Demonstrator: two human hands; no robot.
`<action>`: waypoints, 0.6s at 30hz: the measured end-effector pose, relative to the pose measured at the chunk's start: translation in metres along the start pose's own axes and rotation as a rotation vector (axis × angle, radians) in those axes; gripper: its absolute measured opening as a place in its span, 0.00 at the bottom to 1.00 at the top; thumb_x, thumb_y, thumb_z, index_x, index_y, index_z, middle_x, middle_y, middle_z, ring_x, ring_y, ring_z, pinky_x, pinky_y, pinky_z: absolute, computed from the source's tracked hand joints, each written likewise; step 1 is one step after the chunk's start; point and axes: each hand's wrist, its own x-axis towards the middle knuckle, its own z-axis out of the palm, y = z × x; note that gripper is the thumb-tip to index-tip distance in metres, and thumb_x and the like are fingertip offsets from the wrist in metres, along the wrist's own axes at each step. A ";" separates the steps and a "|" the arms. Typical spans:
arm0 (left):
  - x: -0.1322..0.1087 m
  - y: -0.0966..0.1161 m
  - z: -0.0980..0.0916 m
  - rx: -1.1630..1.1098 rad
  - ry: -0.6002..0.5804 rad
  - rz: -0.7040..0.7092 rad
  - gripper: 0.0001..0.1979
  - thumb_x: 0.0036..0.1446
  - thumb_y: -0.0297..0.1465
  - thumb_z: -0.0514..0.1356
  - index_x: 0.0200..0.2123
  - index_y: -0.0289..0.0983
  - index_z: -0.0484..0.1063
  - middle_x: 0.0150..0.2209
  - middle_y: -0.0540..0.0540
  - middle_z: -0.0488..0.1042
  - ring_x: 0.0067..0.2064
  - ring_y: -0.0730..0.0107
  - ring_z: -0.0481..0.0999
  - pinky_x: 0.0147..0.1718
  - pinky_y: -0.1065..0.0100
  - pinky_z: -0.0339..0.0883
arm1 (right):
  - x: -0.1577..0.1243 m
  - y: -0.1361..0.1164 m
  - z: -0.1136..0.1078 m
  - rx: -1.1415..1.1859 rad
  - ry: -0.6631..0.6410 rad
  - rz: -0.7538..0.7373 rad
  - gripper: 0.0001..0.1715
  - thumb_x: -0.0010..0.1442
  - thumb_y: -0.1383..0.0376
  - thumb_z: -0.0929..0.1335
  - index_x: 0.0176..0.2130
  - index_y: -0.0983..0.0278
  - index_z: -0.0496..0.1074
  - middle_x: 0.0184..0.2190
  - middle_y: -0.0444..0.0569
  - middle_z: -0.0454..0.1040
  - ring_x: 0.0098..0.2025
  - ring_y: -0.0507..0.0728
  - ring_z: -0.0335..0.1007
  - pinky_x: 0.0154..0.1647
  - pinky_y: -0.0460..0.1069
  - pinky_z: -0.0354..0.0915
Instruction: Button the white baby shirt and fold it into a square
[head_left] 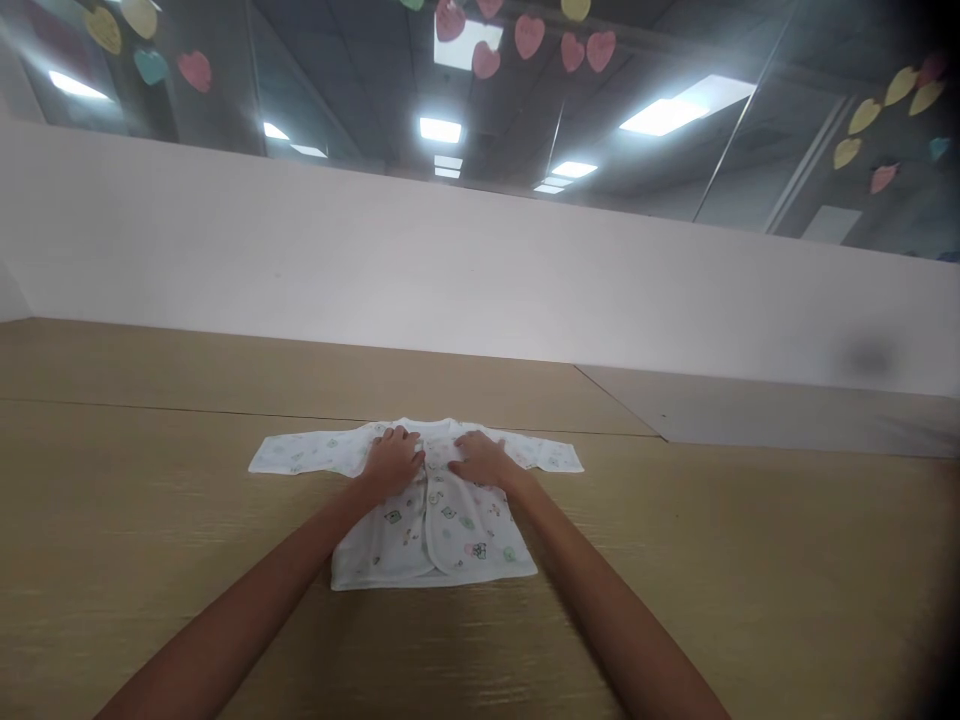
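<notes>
A small white baby shirt (457,530) with a printed pattern and a front opening lies spread on the wooden surface. Its sleeves stretch out to both sides, and its collar points away from me. My left hand (391,462) rests on the upper left of the chest, fingers spread and touching the cloth. On the upper right of the chest lies my right hand (480,458), its fingers also apart on the fabric. Both hands cover parts of the shirt's shoulders and front. The front edges meet near the middle between my hands.
The light wooden tabletop (187,560) reaches back to a low white wall (450,270). A grey panel (765,410) joins it at the back right. Above the wall, glass (360,100) carries heart-shaped paper notes (529,36) and shows ceiling lights.
</notes>
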 end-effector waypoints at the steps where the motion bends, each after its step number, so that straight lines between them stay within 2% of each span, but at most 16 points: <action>1: 0.002 0.001 0.004 0.000 0.055 -0.023 0.18 0.60 0.34 0.45 0.46 0.35 0.68 0.46 0.38 0.67 0.51 0.56 0.64 0.49 0.57 0.56 | 0.002 -0.003 0.004 0.016 0.086 -0.047 0.22 0.57 0.59 0.62 0.48 0.66 0.67 0.51 0.57 0.65 0.54 0.61 0.58 0.54 0.55 0.51; 3: 0.007 0.002 0.011 -0.028 0.112 -0.044 0.16 0.60 0.33 0.45 0.43 0.36 0.70 0.44 0.40 0.69 0.50 0.57 0.64 0.48 0.58 0.56 | 0.008 -0.009 0.015 0.045 0.200 -0.120 0.17 0.58 0.66 0.61 0.45 0.68 0.69 0.45 0.55 0.70 0.48 0.56 0.64 0.49 0.48 0.55; 6: 0.017 0.003 0.016 -0.158 0.123 -0.070 0.14 0.59 0.33 0.49 0.40 0.37 0.73 0.41 0.42 0.71 0.47 0.58 0.66 0.46 0.60 0.57 | 0.014 -0.018 0.028 0.038 0.230 -0.168 0.15 0.57 0.70 0.60 0.41 0.68 0.72 0.40 0.54 0.73 0.42 0.55 0.67 0.44 0.46 0.57; 11: 0.029 0.005 0.021 -0.355 0.130 -0.128 0.11 0.55 0.30 0.53 0.37 0.37 0.73 0.37 0.45 0.75 0.40 0.65 0.71 0.41 0.67 0.60 | 0.017 -0.023 0.034 0.149 0.334 -0.147 0.17 0.58 0.72 0.59 0.42 0.66 0.72 0.39 0.51 0.74 0.40 0.54 0.67 0.40 0.46 0.57; 15: 0.026 0.004 0.026 -0.463 0.172 -0.114 0.10 0.56 0.31 0.53 0.36 0.37 0.74 0.37 0.47 0.75 0.38 0.68 0.72 0.40 0.69 0.62 | 0.019 -0.022 0.038 0.293 0.431 -0.133 0.16 0.60 0.72 0.58 0.40 0.68 0.72 0.38 0.51 0.74 0.40 0.53 0.67 0.41 0.46 0.58; 18: 0.022 0.004 0.027 -0.573 0.212 -0.076 0.10 0.55 0.30 0.53 0.35 0.36 0.74 0.36 0.46 0.75 0.37 0.69 0.72 0.40 0.68 0.63 | 0.024 -0.021 0.042 0.406 0.471 -0.114 0.13 0.57 0.72 0.61 0.38 0.67 0.72 0.36 0.50 0.74 0.37 0.53 0.67 0.40 0.45 0.59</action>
